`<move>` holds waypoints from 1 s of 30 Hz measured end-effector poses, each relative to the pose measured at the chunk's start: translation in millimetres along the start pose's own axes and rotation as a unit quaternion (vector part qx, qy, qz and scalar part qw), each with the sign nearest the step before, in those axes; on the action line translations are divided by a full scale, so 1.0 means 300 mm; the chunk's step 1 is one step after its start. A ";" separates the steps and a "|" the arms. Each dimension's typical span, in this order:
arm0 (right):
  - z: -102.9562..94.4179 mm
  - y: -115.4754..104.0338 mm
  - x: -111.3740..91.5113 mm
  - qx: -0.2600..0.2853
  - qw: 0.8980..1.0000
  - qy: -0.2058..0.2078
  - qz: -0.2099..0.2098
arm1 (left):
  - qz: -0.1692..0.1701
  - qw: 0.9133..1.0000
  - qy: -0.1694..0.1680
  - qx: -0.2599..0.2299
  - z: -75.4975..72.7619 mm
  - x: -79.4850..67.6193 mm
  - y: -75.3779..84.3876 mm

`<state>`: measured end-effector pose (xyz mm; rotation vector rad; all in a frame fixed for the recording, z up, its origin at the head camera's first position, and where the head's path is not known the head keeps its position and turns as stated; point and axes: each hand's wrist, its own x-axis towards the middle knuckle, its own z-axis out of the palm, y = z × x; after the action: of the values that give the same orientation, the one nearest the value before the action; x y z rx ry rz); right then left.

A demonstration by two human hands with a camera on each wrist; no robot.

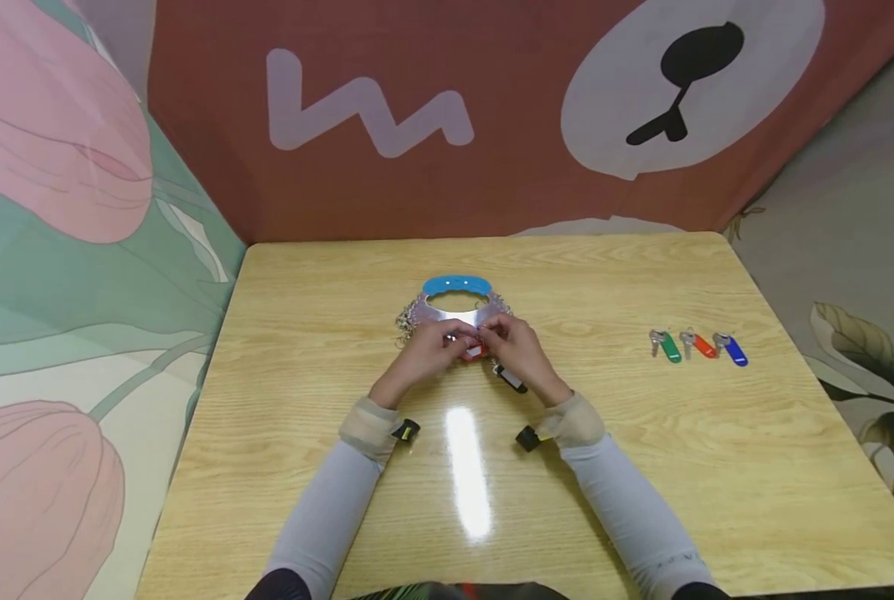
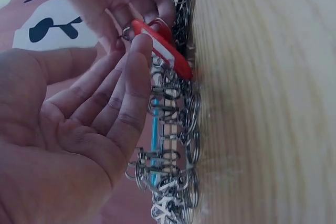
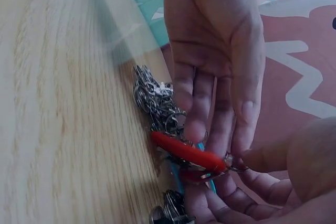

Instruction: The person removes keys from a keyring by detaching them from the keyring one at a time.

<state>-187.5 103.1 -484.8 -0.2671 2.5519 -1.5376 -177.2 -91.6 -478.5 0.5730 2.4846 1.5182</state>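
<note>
A red key tag (image 2: 163,51) with a white label hangs from a small metal ring (image 3: 236,165) between the two hands. My left hand (image 1: 432,348) pinches the tag near its ring end. My right hand (image 1: 520,348) grips the ring, its thumb meeting the left fingertips there in the right wrist view. Just beyond both hands lies a metal key holder (image 1: 457,316) with a blue handle (image 1: 457,285), partly covered by the fingers. Bunches of metal rings and clasps (image 2: 176,156) hang along its edge. Beside the right hand, a black key tag (image 1: 511,380) lies on the table.
At the right on the wooden table (image 1: 304,500) lie three keys with tags: green (image 1: 670,347), red (image 1: 704,345) and blue (image 1: 735,351). Printed cloth walls stand behind and to both sides.
</note>
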 end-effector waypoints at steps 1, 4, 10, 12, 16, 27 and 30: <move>0.002 -0.004 0.000 0.000 1.000 -0.001 0.001 | -0.007 1.000 0.001 -0.008 0.005 0.001 0.002; 0.007 -0.007 0.000 -0.016 1.000 0.003 -0.004 | -0.044 0.997 0.005 -0.058 0.016 0.004 0.008; 0.015 -0.012 -0.004 -0.019 1.000 -0.013 -0.012 | -0.088 0.992 0.023 -0.090 0.022 0.006 0.019; 0.016 -0.015 -0.007 -0.024 0.999 -0.024 -0.014 | -0.089 0.992 0.025 -0.087 0.022 0.006 0.020; 0.012 -0.018 -0.014 -0.043 0.998 -0.022 -0.025 | -0.088 0.991 0.026 -0.099 0.019 0.009 0.019; -0.013 -0.013 -0.020 -0.073 0.995 0.013 -0.063 | -0.055 0.997 0.033 -0.039 0.031 0.020 0.006; -0.019 -0.011 -0.021 -0.075 0.995 0.015 -0.070 | -0.056 0.997 0.034 -0.037 0.036 0.025 0.011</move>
<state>-182.3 107.9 -479.0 -0.4520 2.7290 -1.4057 -179.5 -78.3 -480.2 0.3694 2.4526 1.6039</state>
